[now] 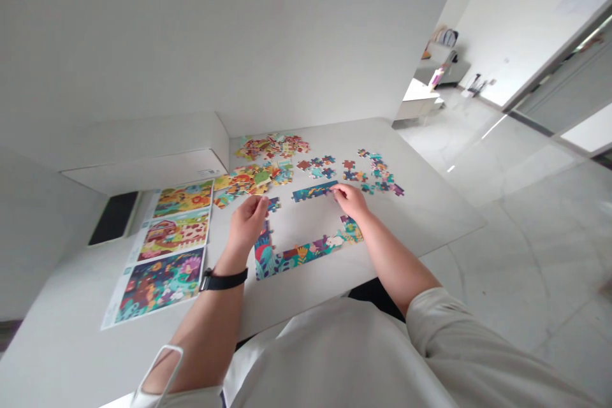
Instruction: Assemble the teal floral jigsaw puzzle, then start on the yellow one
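Observation:
A partly joined jigsaw border [302, 255] lies on the table, its bottom and left sides linked and its middle bare. Along the top lies a separate dark blue strip of joined pieces [310, 192]. My right hand [352, 201] pinches a puzzle piece at the strip's right end; the fingers cover most of it. At the upper left corner, my left hand [248, 220] is closed beside a blue puzzle piece [273, 204]. Whatever its fingertips hold is hidden. A dark band circles my left wrist.
Loose pieces lie in a yellow-red pile [272, 146], a second pile [253, 178] and a blue-brown scatter [377, 172]. A sheet with three reference pictures [162, 248] lies left, near a black phone-like slab [113, 218] and a white box [143, 146]. The table [430, 217] ends at right.

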`<state>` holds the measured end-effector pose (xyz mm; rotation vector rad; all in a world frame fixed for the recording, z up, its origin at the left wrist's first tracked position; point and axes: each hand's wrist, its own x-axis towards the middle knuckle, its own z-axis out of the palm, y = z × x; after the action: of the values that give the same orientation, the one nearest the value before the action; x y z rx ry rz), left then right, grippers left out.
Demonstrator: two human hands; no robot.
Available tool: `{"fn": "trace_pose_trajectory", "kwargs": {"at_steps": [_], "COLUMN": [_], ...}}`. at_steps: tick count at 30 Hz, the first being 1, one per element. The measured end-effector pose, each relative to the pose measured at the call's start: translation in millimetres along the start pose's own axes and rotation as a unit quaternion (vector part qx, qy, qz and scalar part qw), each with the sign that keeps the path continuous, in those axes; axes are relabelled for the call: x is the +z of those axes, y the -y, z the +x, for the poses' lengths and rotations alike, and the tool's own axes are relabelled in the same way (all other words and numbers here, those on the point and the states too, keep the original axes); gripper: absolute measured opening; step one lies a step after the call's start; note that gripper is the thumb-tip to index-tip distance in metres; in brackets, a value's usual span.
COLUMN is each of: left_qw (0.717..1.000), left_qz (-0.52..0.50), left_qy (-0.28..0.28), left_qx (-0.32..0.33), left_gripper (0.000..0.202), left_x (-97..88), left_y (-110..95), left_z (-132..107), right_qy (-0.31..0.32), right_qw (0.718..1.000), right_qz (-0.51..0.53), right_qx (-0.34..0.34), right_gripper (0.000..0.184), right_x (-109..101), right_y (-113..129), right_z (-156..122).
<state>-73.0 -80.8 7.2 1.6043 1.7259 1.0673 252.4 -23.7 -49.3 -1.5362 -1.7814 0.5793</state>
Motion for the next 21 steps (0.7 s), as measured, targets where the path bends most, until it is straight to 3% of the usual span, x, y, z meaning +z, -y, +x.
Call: {"fn": "trace_pose_trajectory", "kwargs": {"at_steps": [5, 11, 16, 21], "left_qw": [0.996, 0.989, 0.988, 0.988], "left_qz": [0.09, 0.147, 0.151, 0.148], "left_qy": [-0.008, 0.022, 0.024, 0.016], "left_qx": [-0.013, 0.027, 0.037, 0.044], "left_gripper": [0.038, 0.036, 0.034, 0.03], "left_x": [-0.5, 7.1, 8.1, 6.1], "left_y": [28, 22, 20, 24], "left_z": [1, 0, -3, -1], "right_qy": [-0.076, -0.147, -0.11, -0.032], "right_qw": [0.996, 0.972, 0.927, 0.915], "right_qz": [-0.029, -0.15, -0.292, -0.331], "right_qx": [0.039, 0.105, 0.206, 0.23], "right_gripper": [0.032, 0.037, 0.043, 0.042], "right_x": [-7, -47, -92, -109], "right_y": [-5, -23, -49, -74], "right_z": [3, 29, 52, 62]}}
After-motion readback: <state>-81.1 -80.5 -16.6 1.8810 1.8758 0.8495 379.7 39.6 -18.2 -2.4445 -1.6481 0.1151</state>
